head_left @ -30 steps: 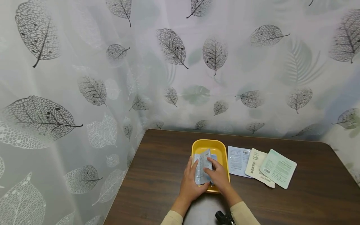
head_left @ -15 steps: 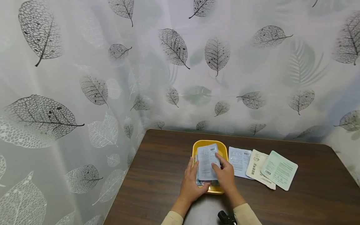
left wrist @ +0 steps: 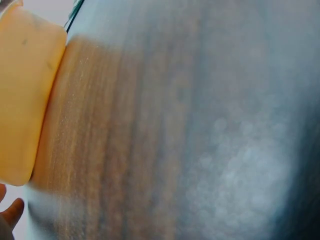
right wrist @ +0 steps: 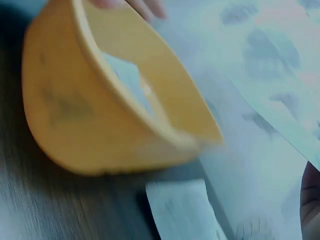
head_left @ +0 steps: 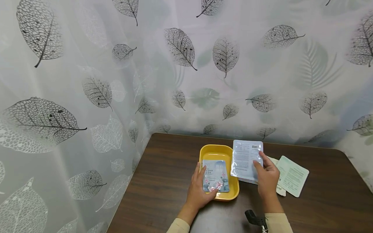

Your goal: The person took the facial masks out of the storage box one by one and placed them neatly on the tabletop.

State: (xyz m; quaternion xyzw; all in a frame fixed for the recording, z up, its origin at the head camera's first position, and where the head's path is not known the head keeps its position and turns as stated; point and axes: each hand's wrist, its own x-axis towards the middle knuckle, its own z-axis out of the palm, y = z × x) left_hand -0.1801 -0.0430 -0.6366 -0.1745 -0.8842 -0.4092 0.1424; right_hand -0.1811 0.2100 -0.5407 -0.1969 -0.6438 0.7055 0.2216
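Note:
My right hand (head_left: 268, 178) pinches a flat pale blue face-mask packet (head_left: 244, 158) by its right side, printed text facing up. It hangs over the right rim of the yellow tray (head_left: 215, 150) and over another blue packet (head_left: 247, 181) on the table. My left hand (head_left: 198, 191) rests at the tray's near-left corner, thumb stretched along the near side and fingers along the left rim. Inside the tray lies a packet with pink flowers (head_left: 216, 176). The left wrist view shows the tray's outer wall (left wrist: 30, 100) and some fingertips (left wrist: 14, 212).
A cream packet (head_left: 281, 191) and a pale green packet (head_left: 289, 176) overlap at the right on the brown wooden table (head_left: 163, 168). A leaf-patterned curtain (head_left: 204, 97) hangs behind the table's back edge.
My right hand has lifted the text-side-up blue packet out of the tray and carried it right, uncovering the flowered packet. The left hand has stayed at the tray.

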